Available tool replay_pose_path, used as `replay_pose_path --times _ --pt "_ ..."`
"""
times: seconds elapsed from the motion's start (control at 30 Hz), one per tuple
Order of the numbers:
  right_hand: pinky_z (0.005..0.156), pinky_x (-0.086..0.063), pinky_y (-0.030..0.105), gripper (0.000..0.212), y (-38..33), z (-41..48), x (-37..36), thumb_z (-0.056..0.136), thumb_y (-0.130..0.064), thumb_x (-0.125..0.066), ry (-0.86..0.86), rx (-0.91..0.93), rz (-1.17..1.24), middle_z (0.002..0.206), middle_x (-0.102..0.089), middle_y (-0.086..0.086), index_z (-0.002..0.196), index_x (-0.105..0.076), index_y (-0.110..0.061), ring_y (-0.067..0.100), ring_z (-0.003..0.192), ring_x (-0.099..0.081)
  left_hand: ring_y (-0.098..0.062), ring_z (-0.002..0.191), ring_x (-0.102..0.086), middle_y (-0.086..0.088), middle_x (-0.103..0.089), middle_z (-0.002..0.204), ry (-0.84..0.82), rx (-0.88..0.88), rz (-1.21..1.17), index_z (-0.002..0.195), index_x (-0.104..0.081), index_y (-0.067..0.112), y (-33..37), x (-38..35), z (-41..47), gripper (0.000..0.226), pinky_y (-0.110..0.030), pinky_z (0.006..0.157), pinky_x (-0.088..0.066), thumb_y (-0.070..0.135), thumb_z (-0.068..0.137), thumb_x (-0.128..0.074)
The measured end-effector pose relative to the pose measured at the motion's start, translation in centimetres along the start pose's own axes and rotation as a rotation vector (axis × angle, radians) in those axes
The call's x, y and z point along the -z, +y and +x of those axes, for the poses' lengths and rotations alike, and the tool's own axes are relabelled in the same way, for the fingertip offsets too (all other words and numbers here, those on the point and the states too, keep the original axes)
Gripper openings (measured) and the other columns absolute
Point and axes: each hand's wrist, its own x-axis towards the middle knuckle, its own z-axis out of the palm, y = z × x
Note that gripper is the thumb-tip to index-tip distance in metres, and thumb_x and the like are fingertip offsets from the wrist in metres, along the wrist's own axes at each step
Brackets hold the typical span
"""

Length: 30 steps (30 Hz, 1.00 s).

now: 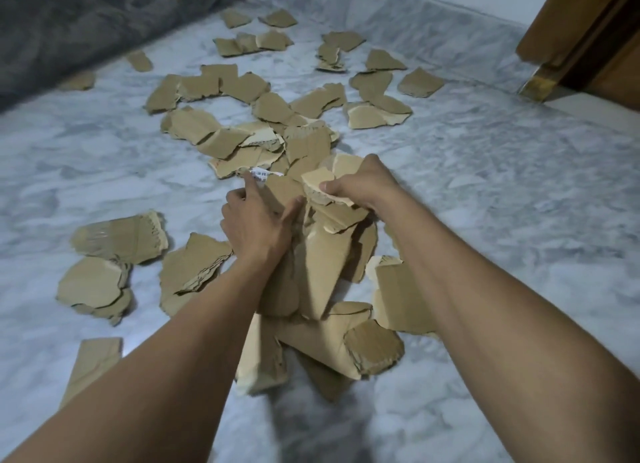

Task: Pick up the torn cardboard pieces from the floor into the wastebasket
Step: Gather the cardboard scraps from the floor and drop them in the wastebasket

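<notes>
Several torn brown cardboard pieces (242, 91) lie scattered over the pale marble floor (502, 171). Both arms reach forward to the middle of the view. My left hand (256, 220) grips a bunch of cardboard pieces (322, 272) from the left, thumb curled round them. My right hand (360, 183) pinches a few light torn pieces (317, 180) at the top of the same bunch. The bunch hangs down between my hands above more pieces on the floor (346, 344). No wastebasket is in view.
A dark grey sofa or blanket (86, 22) fills the far left. A wooden door and frame with a brass foot (581, 43) stand at the far right. A marble skirting (398, 8) runs along the back wall. Bare floor lies to the right.
</notes>
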Motion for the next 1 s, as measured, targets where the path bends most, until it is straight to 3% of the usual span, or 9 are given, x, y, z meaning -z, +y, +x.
replay_pose_path --times 0.07,0.2,0.33,0.43,0.53,0.7,0.77,0.87,1.0 --pt "0.079 -0.045 0.032 0.081 -0.1 -1.1 -0.5 0.078 -0.035 -0.087 -0.005 0.026 0.021 0.134 -0.056 0.008 0.140 -0.042 -0.008 0.028 0.120 -0.056 -0.039 0.128 -0.048 -0.016 -0.051 0.137 -0.043 0.033 -0.145 0.150 -0.033 0.020 0.1 0.3 0.4 0.089 -0.050 0.103 -0.040 0.065 0.081 -0.066" --pt "0.065 -0.050 0.029 0.084 -0.5 -3.1 -0.8 0.079 -0.018 -0.087 -0.058 0.077 0.261 0.121 -0.050 0.000 0.147 -0.037 -0.018 0.021 0.107 -0.055 -0.033 0.124 -0.057 -0.011 -0.057 0.139 -0.168 0.088 -0.491 0.148 -0.032 0.030 1.0 1.5 0.0 0.078 -0.052 0.104 -0.047 0.058 0.082 -0.063" --pt "0.082 -0.054 0.033 0.091 1.0 -5.8 -0.9 0.078 -0.020 -0.087 -0.041 0.127 0.370 0.129 -0.052 -0.001 0.151 -0.034 -0.028 0.020 0.114 -0.055 -0.030 0.128 -0.055 -0.009 -0.050 0.147 -0.209 0.115 -0.704 0.146 -0.040 0.031 2.1 3.3 -1.5 0.073 -0.048 0.106 -0.048 0.037 0.083 -0.075" --pt "0.090 -0.048 0.029 0.089 2.6 -7.9 0.5 0.082 -0.021 -0.083 0.003 0.155 0.448 0.125 -0.050 -0.007 0.153 -0.032 -0.030 0.016 0.115 -0.053 -0.028 0.128 -0.056 -0.002 -0.053 0.143 -0.264 0.067 -0.832 0.140 -0.047 0.033 4.1 4.5 -3.1 0.074 -0.048 0.104 -0.050 0.030 0.073 -0.079" --pt "0.099 -0.049 0.034 0.082 4.0 -10.5 3.3 0.083 -0.021 -0.083 0.049 0.134 0.570 0.128 -0.054 -0.007 0.149 -0.036 -0.033 0.015 0.115 -0.056 -0.028 0.127 -0.058 -0.003 -0.057 0.140 -0.333 -0.001 -0.907 0.139 -0.050 0.030 7.2 5.1 -5.0 0.078 -0.050 0.104 -0.050 0.032 0.068 -0.080" --pt "0.101 -0.053 0.042 0.076 6.9 -16.0 11.7 0.080 -0.023 -0.083 0.342 0.133 0.660 0.129 -0.061 -0.002 0.144 -0.043 -0.034 0.017 0.113 -0.063 -0.027 0.117 -0.065 -0.012 -0.057 0.142 -0.543 -0.087 -1.026 0.148 -0.045 0.027 15.7 6.3 -10.1 0.081 -0.047 0.099 -0.054 0.020 0.076 -0.081" --pt "0.102 -0.051 0.038 0.075 8.5 -19.2 15.7 0.083 -0.023 -0.081 0.459 0.124 0.640 0.128 -0.057 -0.003 0.145 -0.041 -0.032 0.016 0.113 -0.061 -0.025 0.109 -0.068 -0.012 -0.061 0.137 -0.636 -0.128 -1.070 0.149 -0.045 0.026 19.6 6.4 -13.3 0.075 -0.044 0.096 -0.056 0.011 0.083 -0.078" --pt "0.090 -0.054 0.031 0.068 11.0 -23.9 21.6 0.083 -0.022 -0.081 0.663 0.109 0.616 0.127 -0.062 0.002 0.140 -0.043 -0.024 0.016 0.107 -0.063 -0.020 0.100 -0.070 -0.009 -0.066 0.125 -0.746 -0.181 -1.106 0.148 -0.046 0.023 25.6 6.5 -18.4 0.069 -0.038 0.093 -0.057 0.006 0.087 -0.074" --pt "0.100 -0.050 0.034 0.073 13.4 -30.3 28.8 0.082 -0.034 -0.080 0.942 0.117 0.527 0.134 -0.060 -0.002 0.145 -0.044 -0.022 0.018 0.120 -0.060 -0.006 0.091 -0.068 0.003 -0.068 0.115 -0.848 -0.319 -1.145 0.146 -0.048 0.018 33.6 7.0 -25.5 0.062 -0.024 0.079 -0.057 0.003 0.089 -0.070"
